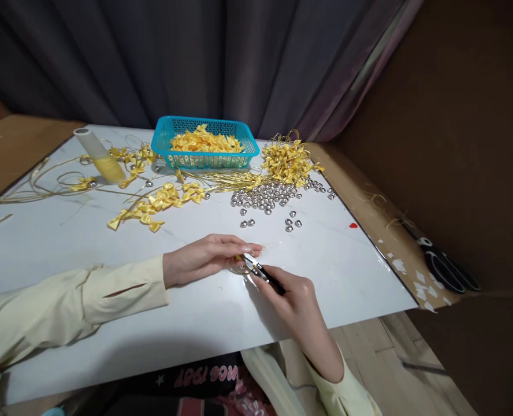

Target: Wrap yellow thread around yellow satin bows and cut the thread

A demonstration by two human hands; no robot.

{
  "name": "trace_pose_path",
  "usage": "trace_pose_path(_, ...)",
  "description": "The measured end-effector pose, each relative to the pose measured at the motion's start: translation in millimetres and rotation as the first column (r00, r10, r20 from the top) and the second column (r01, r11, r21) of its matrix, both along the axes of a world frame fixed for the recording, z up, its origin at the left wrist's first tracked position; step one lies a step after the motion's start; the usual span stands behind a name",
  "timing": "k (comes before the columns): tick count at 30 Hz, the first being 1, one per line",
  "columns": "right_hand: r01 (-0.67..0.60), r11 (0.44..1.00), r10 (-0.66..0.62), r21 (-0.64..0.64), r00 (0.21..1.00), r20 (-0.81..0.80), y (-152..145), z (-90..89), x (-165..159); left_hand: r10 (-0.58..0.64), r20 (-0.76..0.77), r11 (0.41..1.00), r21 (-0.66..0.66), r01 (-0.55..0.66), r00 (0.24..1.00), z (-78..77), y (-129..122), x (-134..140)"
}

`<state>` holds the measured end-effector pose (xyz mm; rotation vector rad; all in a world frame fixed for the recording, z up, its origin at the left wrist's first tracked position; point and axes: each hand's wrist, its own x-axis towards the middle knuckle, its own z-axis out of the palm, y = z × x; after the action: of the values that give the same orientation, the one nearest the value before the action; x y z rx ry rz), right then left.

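Head view: from my remote seat I am watching two bare hands working near the front of a white tabletop [347, 271]. My left hand [211, 254] is reaching in with fingers nearly straight and together, its thumb pressing against them and pinching a small yellow piece with a gold cord loop [235, 270] that is hanging just below the fingertips. My right hand [297, 294] is wrapping its fingers around a black-handled tool [269, 278], whose silver tips are meeting the left fingertips; I cannot tell whether those tips are gripping anything. Beyond the hands, silver beads [265, 197] are lying loose, with a bunch of yellow bows [285, 162] sitting just behind them. More yellow bows [165, 199] are resting to the left, and a blue basket [161, 147] is holding others at the back. Black-handled scissors [445, 266] are lying past the right edge.
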<state>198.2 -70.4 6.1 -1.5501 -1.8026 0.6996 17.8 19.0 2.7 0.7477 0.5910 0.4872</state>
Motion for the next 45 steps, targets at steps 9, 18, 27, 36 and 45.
trace_pose_path(9, -0.012, 0.999, 0.013, 0.044, 1.0, -0.008, 0.6, 0.5, -1.2, -0.003, -0.014, 1.0, 0.008, 0.003, 1.0, 0.8, 0.2, 0.3)
trace_pose_path(18, 0.01, 0.997, -0.009, 0.075, 1.0, -0.016, 2.7, -1.1, -2.6, -0.024, -0.007, 1.0, 0.017, 0.024, 1.0, 0.9, 0.6, 0.2)
trace_pose_path(27, -0.01, 0.993, 0.013, 0.119, 1.0, -0.021, 1.6, 0.8, -5.7, -0.032, -0.007, 0.999, 0.02, 0.032, 0.999, 1.1, 0.7, -0.5)
trace_pose_path(36, -0.004, 0.994, 0.003, 0.111, 1.0, 0.011, -0.8, 0.1, -6.7, -0.028, -0.002, 1.0, 0.014, 0.028, 1.0, -0.2, 0.4, -0.4)
trace_pose_path(45, -0.039, 0.998, 0.051, -0.051, 0.966, 0.255, -6.6, 24.4, 50.5, 0.049, -0.157, 0.981, 0.194, -0.018, 0.986, 15.8, 6.7, -3.8)
